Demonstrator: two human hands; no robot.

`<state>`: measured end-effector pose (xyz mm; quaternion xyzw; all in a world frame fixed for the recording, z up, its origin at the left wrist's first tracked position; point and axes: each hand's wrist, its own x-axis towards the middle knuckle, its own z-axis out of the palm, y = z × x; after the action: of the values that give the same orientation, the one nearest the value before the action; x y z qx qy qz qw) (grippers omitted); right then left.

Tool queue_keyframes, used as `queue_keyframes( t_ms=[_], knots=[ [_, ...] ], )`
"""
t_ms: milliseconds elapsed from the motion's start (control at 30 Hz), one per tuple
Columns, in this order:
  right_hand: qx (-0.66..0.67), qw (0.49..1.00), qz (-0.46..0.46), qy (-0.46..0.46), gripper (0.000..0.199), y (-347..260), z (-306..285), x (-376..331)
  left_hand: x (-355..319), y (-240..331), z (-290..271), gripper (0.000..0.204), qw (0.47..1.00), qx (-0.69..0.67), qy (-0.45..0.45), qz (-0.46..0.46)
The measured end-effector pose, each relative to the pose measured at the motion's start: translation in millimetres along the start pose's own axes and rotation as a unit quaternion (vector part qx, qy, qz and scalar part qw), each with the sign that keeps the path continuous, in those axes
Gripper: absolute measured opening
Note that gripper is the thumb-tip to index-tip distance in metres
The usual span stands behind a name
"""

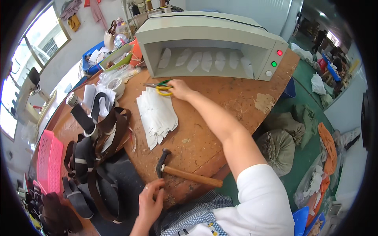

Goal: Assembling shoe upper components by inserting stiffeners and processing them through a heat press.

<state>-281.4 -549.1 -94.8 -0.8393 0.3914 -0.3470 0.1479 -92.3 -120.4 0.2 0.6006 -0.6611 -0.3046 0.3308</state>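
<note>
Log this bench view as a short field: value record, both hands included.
right hand: at the handles of the scissors; grip unclear
left hand: fingers loosely curled beside the hammer head; contact unclear
stack: white flat pieces, fanned, between scissors and hammer
machine: beige open-front box at the far side; more white pieces inside
controls: red, green and white buttons
left side: dark straps, pink basket
surface: worn brown table
</note>
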Motion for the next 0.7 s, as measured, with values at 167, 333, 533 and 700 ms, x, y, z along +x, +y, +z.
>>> queue_keyframes(
  t_ms=[167, 333, 533, 700],
  knots=[
    [-0.053, 0.990, 0.066, 0.112, 0.021, -30.5, -7.3, 12.0, -33.8, 1.1, 19.3, 0.018, 0.992, 0.035, 0.116, -0.028],
    [-0.257, 0.915, 0.177, 0.257, 0.026, 52.6, -80.2, -29.9, -41.7, -3.6, 30.2, 0.019, 0.985, 0.020, 0.149, -0.089],
    [-0.444, 0.800, 0.349, 0.200, 0.029, 138.5, -182.1, -87.1, -39.6, -18.4, 28.2, 0.017, 0.986, 0.010, 0.167, 0.027],
    [-0.486, 0.782, 0.386, 0.064, 0.016, 136.7, -230.4, -113.2, -38.1, -14.8, 28.8, 0.017, 0.986, 0.008, 0.167, 0.012]
  ],
)
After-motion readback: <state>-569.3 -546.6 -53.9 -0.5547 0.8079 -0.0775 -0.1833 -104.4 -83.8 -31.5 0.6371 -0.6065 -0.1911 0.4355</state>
